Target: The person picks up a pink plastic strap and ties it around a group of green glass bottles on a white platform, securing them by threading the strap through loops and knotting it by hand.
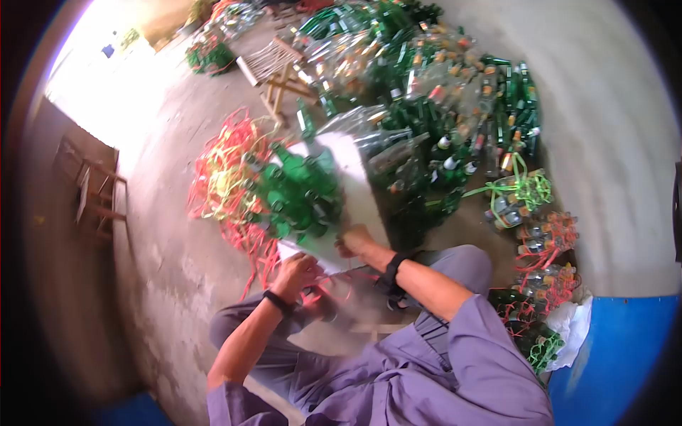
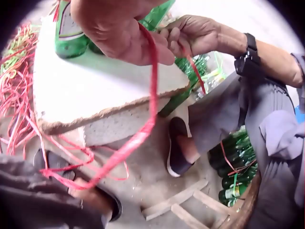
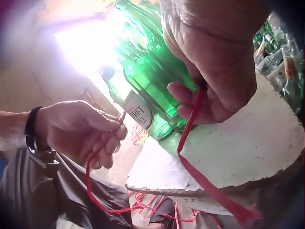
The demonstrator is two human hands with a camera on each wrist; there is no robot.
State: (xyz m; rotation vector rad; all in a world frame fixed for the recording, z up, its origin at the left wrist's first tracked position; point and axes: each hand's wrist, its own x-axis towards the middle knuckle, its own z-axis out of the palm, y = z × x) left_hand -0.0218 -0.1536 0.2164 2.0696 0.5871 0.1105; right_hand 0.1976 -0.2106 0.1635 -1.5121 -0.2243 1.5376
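Observation:
A cluster of green glass bottles (image 1: 298, 184) stands on a white board (image 1: 362, 177) with a rough, chipped edge. At the board's near edge my left hand (image 1: 293, 277) pinches a red plastic strip (image 2: 151, 95), which hangs below it in a long loop. My right hand (image 1: 359, 241), on the right side of the bottles, holds red strip (image 3: 191, 117) between thumb and curled fingers, and its end dangles over the board. The right wrist view shows a labelled bottle (image 3: 140, 112) between the two hands. How the strip runs around the bottles is hidden.
Tangled red and yellow strips (image 1: 220, 170) lie left of the board. Many loose bottles (image 1: 426, 92) cover the floor ahead and to the right. Tied bottle bundles (image 1: 547, 238) line the right side. A wooden folding stool (image 1: 277, 74) stands ahead; a wooden chair (image 1: 99, 192) is at left.

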